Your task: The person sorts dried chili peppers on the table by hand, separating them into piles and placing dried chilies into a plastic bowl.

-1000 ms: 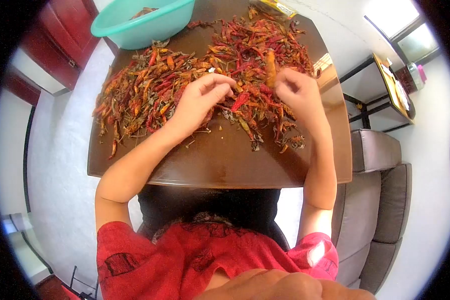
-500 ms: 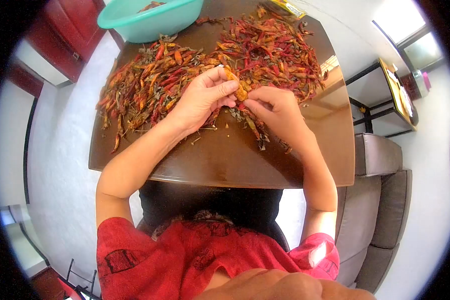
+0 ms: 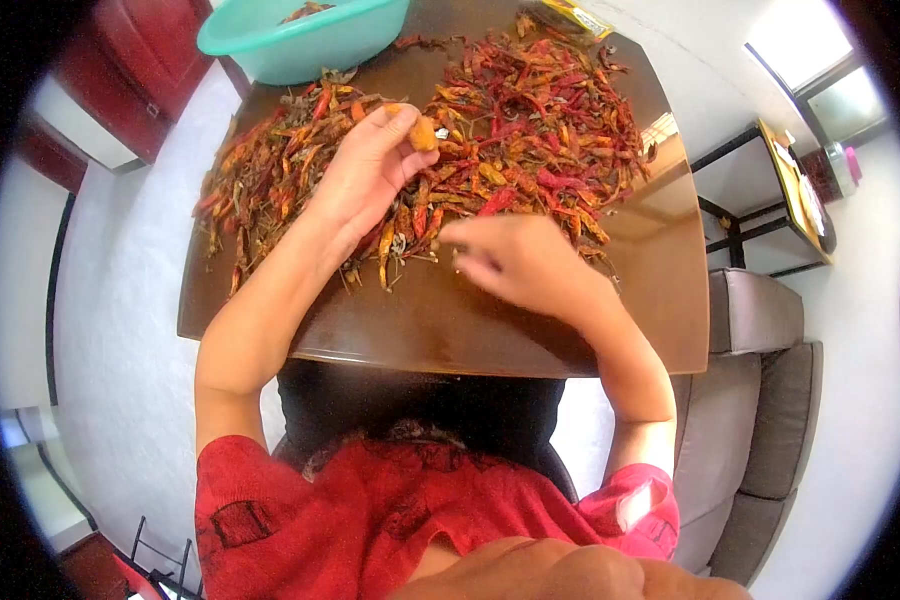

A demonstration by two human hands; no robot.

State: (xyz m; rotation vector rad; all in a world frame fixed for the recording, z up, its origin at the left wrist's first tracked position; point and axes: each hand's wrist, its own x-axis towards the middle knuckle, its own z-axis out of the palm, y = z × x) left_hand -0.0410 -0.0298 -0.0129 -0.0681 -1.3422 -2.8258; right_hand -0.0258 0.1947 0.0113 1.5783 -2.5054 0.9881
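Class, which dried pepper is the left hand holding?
The orange pepper jutting from the left hand; it is gripped, while the heaped peppers lie loose on the table.

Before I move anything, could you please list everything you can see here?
Table: one, brown, centre
Chillies: many, red and orange, heaped on table
Held chilli: one, orange, in left hand
Basin: one, teal, table's far left
Packet: one, yellow, table's far edge
Doors: count unclear, dark red, upper left
Sofa: one, grey, right
Stand: one, black-framed, upper right
Jar: one, pink-lidded, by stand
Window: one, white, upper right
Shirt: one, red, bottom
Left hand: one, bare, above chillies
Right hand: one, bare, chillies' near edge
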